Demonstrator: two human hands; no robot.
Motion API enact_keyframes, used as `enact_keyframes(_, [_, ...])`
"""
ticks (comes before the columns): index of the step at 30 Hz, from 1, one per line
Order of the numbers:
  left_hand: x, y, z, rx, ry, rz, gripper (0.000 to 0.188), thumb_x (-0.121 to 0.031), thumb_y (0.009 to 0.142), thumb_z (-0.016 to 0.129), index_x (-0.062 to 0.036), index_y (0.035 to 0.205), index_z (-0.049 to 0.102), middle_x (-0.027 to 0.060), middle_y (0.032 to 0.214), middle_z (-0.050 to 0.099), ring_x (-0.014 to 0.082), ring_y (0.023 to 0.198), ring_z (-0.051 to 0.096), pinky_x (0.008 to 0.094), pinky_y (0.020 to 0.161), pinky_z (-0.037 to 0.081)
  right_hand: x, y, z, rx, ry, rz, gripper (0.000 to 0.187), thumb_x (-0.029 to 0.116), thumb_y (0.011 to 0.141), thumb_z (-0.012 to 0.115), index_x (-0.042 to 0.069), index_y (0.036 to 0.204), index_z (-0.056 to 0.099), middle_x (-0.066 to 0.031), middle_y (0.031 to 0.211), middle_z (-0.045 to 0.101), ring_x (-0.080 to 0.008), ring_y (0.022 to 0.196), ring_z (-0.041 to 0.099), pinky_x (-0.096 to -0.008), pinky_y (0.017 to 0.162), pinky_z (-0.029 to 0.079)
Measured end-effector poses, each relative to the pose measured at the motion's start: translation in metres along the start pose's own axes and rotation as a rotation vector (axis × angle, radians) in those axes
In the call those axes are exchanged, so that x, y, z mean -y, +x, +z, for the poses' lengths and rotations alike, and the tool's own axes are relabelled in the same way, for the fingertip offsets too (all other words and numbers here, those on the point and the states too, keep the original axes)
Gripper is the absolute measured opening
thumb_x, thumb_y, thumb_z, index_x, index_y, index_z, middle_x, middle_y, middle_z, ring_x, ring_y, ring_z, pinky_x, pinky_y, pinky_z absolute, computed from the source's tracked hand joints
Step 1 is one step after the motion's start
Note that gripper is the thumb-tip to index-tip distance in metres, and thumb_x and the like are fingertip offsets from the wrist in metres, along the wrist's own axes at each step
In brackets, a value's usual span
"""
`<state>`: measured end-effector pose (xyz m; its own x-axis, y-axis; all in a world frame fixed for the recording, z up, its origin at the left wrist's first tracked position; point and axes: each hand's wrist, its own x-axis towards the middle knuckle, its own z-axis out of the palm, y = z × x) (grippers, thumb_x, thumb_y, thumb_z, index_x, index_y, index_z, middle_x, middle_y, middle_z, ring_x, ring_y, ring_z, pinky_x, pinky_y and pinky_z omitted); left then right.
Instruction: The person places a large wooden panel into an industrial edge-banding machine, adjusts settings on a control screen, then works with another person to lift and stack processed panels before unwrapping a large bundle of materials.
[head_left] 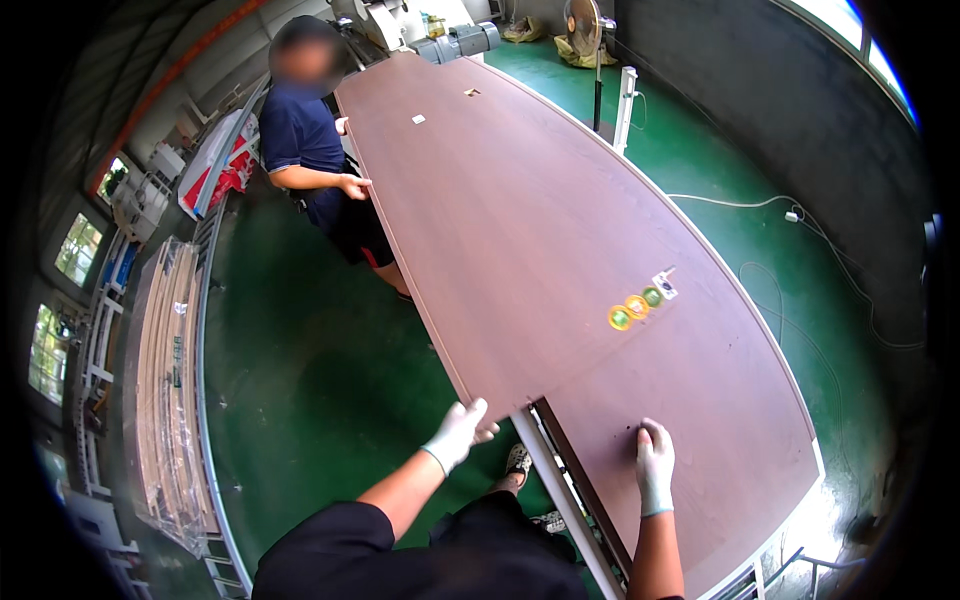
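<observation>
Brown laminated panel stretches away from you across the worktable, its long edges bowed by the lens, its near corner right under your hands. Beneath it, a second brown board of the same finish lies on your right, stepped lower, with a white metal rail showing in the gap between the two. Green floor surrounds the bench, and a wrapped stack of pale boards sits well off to your left.

At the far left edge of the panel, a co-worker's hand rests on the rim.

Your left hand, in a white glove, curls its fingers over the panel's near corner, gripping the edge. Your right hand, also gloved, lies flat with fingers together on the lower board, just right of the rail.

Three tape rolls, yellow, orange and green, sit in a row ahead of your right hand.
</observation>
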<state>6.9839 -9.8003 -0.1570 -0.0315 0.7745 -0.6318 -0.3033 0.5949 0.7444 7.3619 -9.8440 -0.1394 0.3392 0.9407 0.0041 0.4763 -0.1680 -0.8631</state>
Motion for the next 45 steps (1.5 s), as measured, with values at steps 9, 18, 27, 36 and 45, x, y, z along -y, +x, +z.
enact_keyframes(9, [0.096,-0.09,0.059,0.782,0.665,-0.187,0.043,-0.039,0.11,0.045,-0.0004,0.121,0.059,0.0097,0.114,0.067,0.0193,0.102,0.066,0.0352,0.09,0.054,0.041,0.038,-0.011,-0.058,-0.486,-0.271,0.059,0.014,0.084,0.074,0.001,0.138,0.055,-0.0235,0.15,0.047,-0.0422,0.142,0.041,-0.0522,0.118,0.032])
enact_keyframes(18, [0.009,0.037,-0.027,0.113,0.181,-0.059,0.06,-0.048,0.102,0.056,-0.0031,0.141,0.051,0.0125,0.14,0.059,0.0277,0.129,0.056,0.0432,0.111,0.043,0.031,-0.017,-0.022,0.1,-0.756,-0.128,0.073,0.032,0.081,0.076,0.003,0.144,0.051,-0.0215,0.156,0.04,-0.042,0.148,0.031,-0.0576,0.125,0.015])
enact_keyframes(27, [-0.064,0.109,0.02,-0.218,0.017,0.113,0.056,-0.044,0.107,0.05,0.0016,0.139,0.048,0.0146,0.136,0.059,0.028,0.121,0.06,0.0435,0.103,0.051,0.019,-0.048,-0.047,-0.056,-0.826,0.177,0.079,0.035,0.082,0.073,0.004,0.148,0.046,-0.0191,0.162,0.034,-0.0417,0.15,0.027,-0.0566,0.126,0.011])
enact_keyframes(36, [-0.014,0.013,0.082,0.253,0.756,-0.337,0.058,-0.052,0.103,0.054,-0.001,0.132,0.05,0.014,0.122,0.064,0.024,0.104,0.067,0.0391,0.079,0.06,-0.088,-0.142,-0.167,-0.425,-0.818,0.675,0.084,0.039,0.093,0.068,0.008,0.16,0.028,-0.0174,0.168,0.02,-0.0413,0.153,0.023,-0.0481,0.124,0.024])
enact_keyframes(45, [-0.074,0.121,0.097,-0.386,0.119,0.215,0.104,-0.043,0.098,0.066,0.0029,0.16,-0.004,0.0212,0.167,0.016,0.0329,0.152,0.025,0.0463,0.124,0.024,-0.146,-0.211,-0.192,-0.683,-0.773,0.888,0.08,0.049,0.1,0.058,0.008,0.161,0.027,-0.0182,0.162,0.035,-0.0358,0.148,0.035,-0.0435,0.121,0.029])
